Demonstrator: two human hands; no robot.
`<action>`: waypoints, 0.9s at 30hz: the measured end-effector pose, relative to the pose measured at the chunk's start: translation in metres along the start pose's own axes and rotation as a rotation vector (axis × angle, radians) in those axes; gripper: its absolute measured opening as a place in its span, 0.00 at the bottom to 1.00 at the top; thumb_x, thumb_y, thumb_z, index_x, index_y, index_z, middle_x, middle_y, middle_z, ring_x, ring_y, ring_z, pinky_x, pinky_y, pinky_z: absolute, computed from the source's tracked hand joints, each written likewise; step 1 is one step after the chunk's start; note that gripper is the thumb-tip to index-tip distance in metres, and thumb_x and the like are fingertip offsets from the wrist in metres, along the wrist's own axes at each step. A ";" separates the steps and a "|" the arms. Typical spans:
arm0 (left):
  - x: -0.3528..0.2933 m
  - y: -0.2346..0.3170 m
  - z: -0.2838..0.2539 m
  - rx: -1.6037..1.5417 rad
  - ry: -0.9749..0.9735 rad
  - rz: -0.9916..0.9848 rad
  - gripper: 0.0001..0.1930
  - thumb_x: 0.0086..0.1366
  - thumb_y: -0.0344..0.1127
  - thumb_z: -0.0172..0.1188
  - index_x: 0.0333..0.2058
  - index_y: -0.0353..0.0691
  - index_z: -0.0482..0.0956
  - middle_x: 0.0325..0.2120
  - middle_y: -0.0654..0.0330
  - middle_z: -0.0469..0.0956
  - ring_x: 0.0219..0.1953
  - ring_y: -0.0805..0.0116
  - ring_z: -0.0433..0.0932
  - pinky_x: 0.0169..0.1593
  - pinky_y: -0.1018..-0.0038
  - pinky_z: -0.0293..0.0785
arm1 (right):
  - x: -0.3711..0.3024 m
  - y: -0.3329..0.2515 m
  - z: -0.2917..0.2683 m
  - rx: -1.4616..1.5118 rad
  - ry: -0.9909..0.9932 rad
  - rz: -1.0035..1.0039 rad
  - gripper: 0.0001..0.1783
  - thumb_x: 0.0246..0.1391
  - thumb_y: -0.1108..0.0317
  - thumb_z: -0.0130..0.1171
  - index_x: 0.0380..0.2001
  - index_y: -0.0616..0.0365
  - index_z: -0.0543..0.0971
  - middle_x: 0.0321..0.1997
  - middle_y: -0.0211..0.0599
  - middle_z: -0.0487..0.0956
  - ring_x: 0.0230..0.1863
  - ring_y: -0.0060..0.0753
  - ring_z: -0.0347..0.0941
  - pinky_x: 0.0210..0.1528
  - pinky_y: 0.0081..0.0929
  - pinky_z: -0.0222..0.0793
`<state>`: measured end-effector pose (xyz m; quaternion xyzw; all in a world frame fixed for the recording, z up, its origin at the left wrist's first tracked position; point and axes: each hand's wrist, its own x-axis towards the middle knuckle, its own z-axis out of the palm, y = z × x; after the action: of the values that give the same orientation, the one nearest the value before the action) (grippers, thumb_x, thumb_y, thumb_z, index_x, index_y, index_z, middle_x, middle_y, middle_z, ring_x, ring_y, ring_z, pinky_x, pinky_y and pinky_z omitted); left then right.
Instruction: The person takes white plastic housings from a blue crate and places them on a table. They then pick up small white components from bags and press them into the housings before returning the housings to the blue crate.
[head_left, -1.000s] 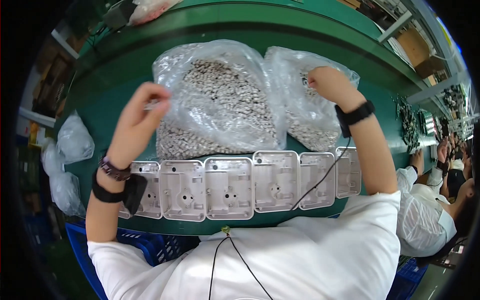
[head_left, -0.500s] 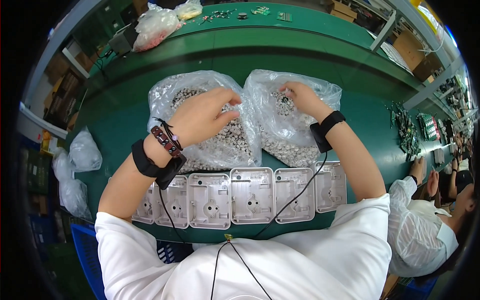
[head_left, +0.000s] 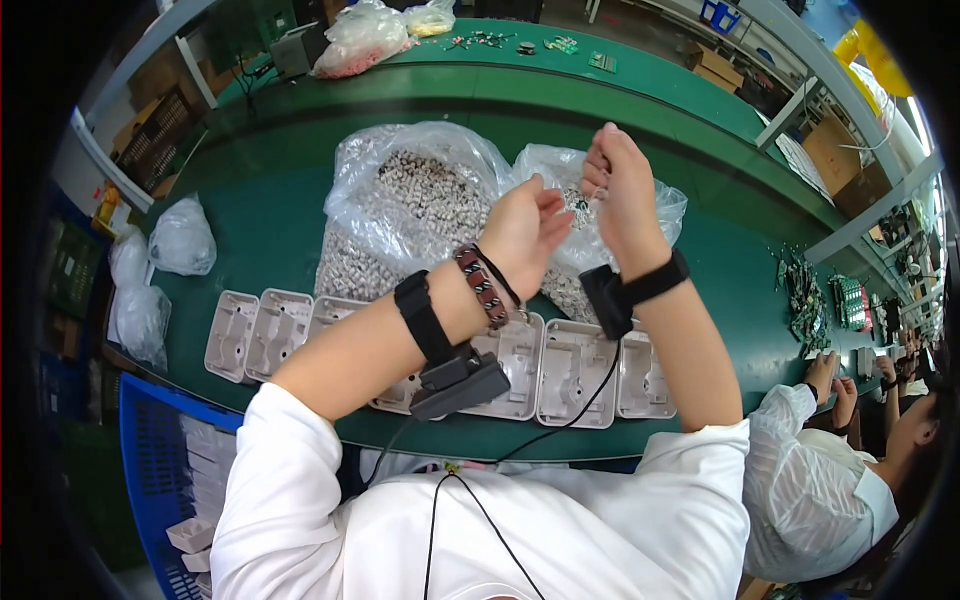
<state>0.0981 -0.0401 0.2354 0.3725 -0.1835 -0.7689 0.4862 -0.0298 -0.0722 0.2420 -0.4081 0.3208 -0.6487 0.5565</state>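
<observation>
Two clear plastic bags lie on the green table: a left bag (head_left: 420,190) and a right bag (head_left: 550,160), both full of small whitish parts. My left hand (head_left: 522,235) is over the gap between them, palm turned right, its fingers loosely bent and apart with nothing visible in them. Raised above the right bag, my right hand (head_left: 627,185) has its fingers curled in; whatever they hold is hidden. A row of light grey plastic housings (head_left: 577,375) lies open side up in front of the bags, partly covered by my left forearm.
To the left lie clear plastic bags (head_left: 182,235), and a blue crate (head_left: 150,450) with pale parts stands below. Circuit boards (head_left: 808,300) are piled at the right, near a co-worker in a white top (head_left: 810,480). Behind runs a green bench (head_left: 540,70).
My left hand has moved right, from over the left bag to between the bags. The right hand has lifted out of the right bag, its fingers now curled. The view has shifted somewhat.
</observation>
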 end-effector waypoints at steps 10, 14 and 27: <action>-0.100 -0.056 -0.007 -0.408 -0.232 -0.283 0.14 0.67 0.46 0.42 0.34 0.41 0.68 0.28 0.66 0.69 0.36 0.71 0.71 0.45 0.75 0.67 | -0.163 0.010 0.041 -1.116 -0.282 -0.707 0.07 0.51 0.71 0.49 0.34 0.58 0.74 0.28 0.34 0.70 0.31 0.34 0.65 0.39 0.27 0.57; -0.097 -0.092 -0.048 -0.566 -0.358 -0.368 0.14 0.67 0.46 0.42 0.33 0.41 0.68 0.27 0.66 0.68 0.35 0.72 0.70 0.44 0.76 0.67 | -0.192 0.015 0.032 -1.329 -0.132 -0.712 0.15 0.37 0.73 0.56 0.34 0.52 0.77 0.28 0.32 0.69 0.32 0.36 0.66 0.45 0.34 0.55; -0.085 -0.110 -0.068 -0.726 -0.540 -0.628 0.13 0.67 0.45 0.47 0.37 0.41 0.70 0.22 0.70 0.67 0.19 0.77 0.63 0.25 0.77 0.63 | -0.208 0.017 0.013 -0.549 0.114 -0.174 0.16 0.55 0.66 0.52 0.46 0.55 0.77 0.53 0.36 0.60 0.42 0.25 0.62 0.49 0.27 0.55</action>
<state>0.1031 0.0910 0.1533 0.0072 0.0954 -0.9591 0.2663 -0.0008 0.1300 0.1971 -0.5323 0.4790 -0.6048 0.3484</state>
